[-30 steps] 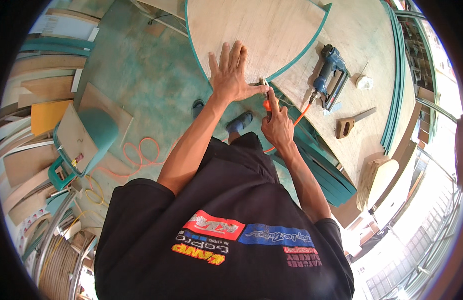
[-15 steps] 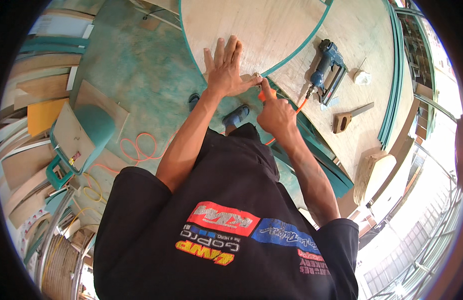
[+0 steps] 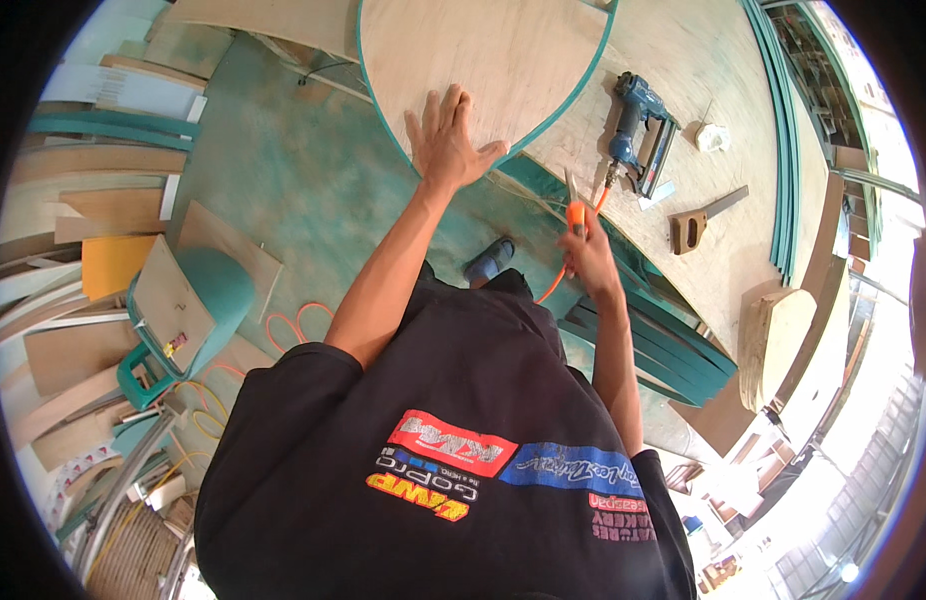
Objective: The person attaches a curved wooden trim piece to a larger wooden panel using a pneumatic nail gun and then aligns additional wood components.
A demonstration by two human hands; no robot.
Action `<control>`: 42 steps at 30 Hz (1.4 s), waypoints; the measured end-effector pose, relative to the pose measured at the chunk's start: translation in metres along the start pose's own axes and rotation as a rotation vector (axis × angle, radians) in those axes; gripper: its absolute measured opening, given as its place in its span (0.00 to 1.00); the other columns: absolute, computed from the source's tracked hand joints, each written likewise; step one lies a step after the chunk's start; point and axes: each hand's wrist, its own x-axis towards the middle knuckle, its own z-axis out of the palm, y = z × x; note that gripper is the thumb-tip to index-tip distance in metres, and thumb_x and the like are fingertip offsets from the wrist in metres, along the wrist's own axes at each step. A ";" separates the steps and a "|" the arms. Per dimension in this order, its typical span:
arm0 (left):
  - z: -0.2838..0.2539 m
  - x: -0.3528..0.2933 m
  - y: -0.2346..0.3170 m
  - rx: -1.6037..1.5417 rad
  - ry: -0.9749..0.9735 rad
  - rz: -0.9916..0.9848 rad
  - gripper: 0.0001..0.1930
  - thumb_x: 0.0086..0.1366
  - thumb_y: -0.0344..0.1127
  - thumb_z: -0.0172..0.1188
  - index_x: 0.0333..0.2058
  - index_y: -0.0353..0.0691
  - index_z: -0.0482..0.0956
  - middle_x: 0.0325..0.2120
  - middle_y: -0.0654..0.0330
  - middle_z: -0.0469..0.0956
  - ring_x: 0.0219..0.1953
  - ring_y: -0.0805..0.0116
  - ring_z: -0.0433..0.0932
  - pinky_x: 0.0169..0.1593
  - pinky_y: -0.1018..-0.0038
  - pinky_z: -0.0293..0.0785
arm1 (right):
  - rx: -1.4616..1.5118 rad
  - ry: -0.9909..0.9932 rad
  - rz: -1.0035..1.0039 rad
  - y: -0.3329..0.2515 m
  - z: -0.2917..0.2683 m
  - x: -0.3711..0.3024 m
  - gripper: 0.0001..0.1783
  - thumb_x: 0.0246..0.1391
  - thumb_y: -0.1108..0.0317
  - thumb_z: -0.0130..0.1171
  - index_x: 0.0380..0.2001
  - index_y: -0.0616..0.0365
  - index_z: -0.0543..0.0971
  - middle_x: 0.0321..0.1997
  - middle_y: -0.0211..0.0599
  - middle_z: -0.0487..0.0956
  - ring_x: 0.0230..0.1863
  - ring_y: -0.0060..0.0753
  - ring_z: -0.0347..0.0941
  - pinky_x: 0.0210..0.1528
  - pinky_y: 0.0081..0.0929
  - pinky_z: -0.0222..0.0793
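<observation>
A curved plywood panel (image 3: 523, 60) with a teal strip (image 3: 591, 70) round its rim reaches over the near edge of the workbench. My left hand (image 3: 453, 150) lies flat on its rounded near end, fingers spread, thumb toward the strip. To the right of that end, apart from the panel, my right hand (image 3: 589, 254) is closed round an orange-handled tool (image 3: 578, 213). The tool's narrow metal tip points up and away from me; its exact kind is too small to tell.
On the workbench (image 3: 573, 140) lie a blue nail gun (image 3: 635, 125) with an orange air hose (image 3: 553, 287), a handsaw (image 3: 691, 231) and a white lump (image 3: 713, 137). Teal strips (image 3: 773, 120) run along the right; more are stacked below (image 3: 663, 340). A teal chair (image 3: 218, 290) stands left.
My right hand has drawn the orange-handled tool back from the panel's rim, toward the right and nearer me. My left thumb has come away from the tool; the hand stays on the panel.
</observation>
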 end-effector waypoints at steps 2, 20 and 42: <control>-0.003 -0.001 0.002 0.005 -0.016 -0.005 0.55 0.55 0.76 0.63 0.70 0.42 0.63 0.75 0.61 0.56 0.77 0.46 0.49 0.71 0.29 0.42 | 0.067 -0.007 0.057 0.034 -0.001 -0.021 0.41 0.51 0.75 0.60 0.71 0.50 0.65 0.25 0.23 0.68 0.18 0.19 0.64 0.18 0.23 0.61; 0.005 0.001 -0.002 0.021 -0.064 0.020 0.50 0.59 0.70 0.63 0.71 0.43 0.61 0.77 0.59 0.50 0.77 0.42 0.47 0.70 0.26 0.41 | -0.159 0.033 0.022 0.106 0.027 -0.053 0.46 0.44 0.71 0.66 0.71 0.53 0.67 0.53 0.40 0.79 0.52 0.38 0.76 0.57 0.32 0.70; -0.054 -0.062 0.058 -0.845 -0.285 -0.496 0.31 0.73 0.61 0.55 0.33 0.31 0.82 0.26 0.49 0.83 0.31 0.56 0.83 0.39 0.61 0.76 | -0.144 -0.148 -0.159 -0.011 0.048 0.013 0.29 0.47 0.67 0.72 0.53 0.63 0.74 0.35 0.39 0.82 0.32 0.27 0.78 0.37 0.28 0.75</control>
